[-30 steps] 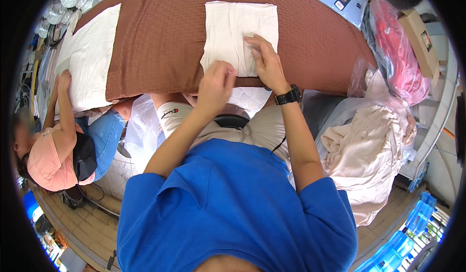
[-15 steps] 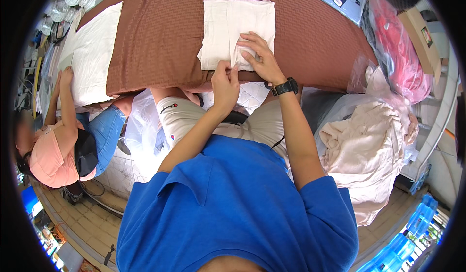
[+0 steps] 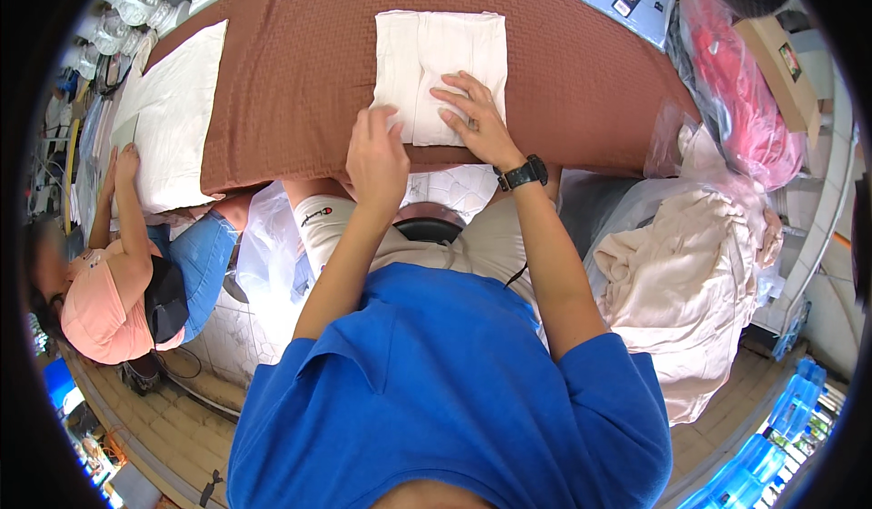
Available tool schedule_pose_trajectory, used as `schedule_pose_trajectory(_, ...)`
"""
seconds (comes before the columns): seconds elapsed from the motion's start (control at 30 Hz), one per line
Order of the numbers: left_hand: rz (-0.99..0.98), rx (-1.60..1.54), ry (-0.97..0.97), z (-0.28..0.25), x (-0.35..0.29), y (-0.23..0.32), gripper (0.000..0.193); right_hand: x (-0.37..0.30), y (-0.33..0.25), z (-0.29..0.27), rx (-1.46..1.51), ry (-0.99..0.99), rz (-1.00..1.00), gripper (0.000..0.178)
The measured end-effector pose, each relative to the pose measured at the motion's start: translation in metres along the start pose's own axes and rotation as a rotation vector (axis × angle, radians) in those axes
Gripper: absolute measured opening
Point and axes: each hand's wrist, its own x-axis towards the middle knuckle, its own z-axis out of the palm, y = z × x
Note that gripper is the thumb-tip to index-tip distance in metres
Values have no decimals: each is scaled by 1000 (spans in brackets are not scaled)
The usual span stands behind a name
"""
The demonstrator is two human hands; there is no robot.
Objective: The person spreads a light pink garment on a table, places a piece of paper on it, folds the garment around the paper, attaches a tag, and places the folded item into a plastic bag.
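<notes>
A folded cream cloth point(image 3: 409, 59) lies flat as a near-rectangle on the brown table cover point(image 3: 300, 73), close to the table's near edge. My right hand point(image 3: 480, 120) rests on its right half, fingers spread and palm down, with a black watch on the wrist. At the cloth's near left corner is my left hand point(image 3: 378, 159), raised with loosely bent fingers and nothing visible in them. Its fingertips overlap the corner; whether they touch the fabric I cannot tell.
Left, a person in a peach top point(image 3: 109, 318) handles another cream cloth point(image 3: 182, 114). A packed blue shirt point(image 3: 622, 5) lies at the far right, beside red bagged fabric point(image 3: 731, 82) and a cardboard box point(image 3: 772, 73). A cream fabric heap point(image 3: 681, 282) sits at my right.
My left hand has let go of the cloth's near edge, moved left to its corner and loosened its pinch. My right hand stays spread on the cloth.
</notes>
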Motion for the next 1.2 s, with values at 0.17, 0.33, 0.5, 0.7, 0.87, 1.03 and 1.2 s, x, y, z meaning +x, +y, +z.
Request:
schedule_pose_trajectory(0.17,35,233,-86,18,26,-12,32,7,-3,-9,164,-31,81,33)
schedule_pose_trajectory(0.33,-76,-86,-22,40,123,-58,65,68,17,-55,70,250,344,51)
schedule_pose_trajectory(0.5,-299,-210,-533,79,217,-92,80,118,107,-82,-351,171,548,91)
schedule_pose_trajectory(0.7,-414,-499,-570,81,239,-127,40,153,116,-74,-62,156,667,36)
schedule_pose_trajectory(0.87,-118,-520,-542,72,252,-121,24,163,108,-88,-198,100,557,22)
schedule_pose_trajectory(1.03,38,-664,-268,4,282,-70,20,194,44,-142,231,448,172,17)
schedule_pose_trajectory(1.2,244,-545,-37,-83,240,-16,13,156,-85,-170,141,475,141,8)
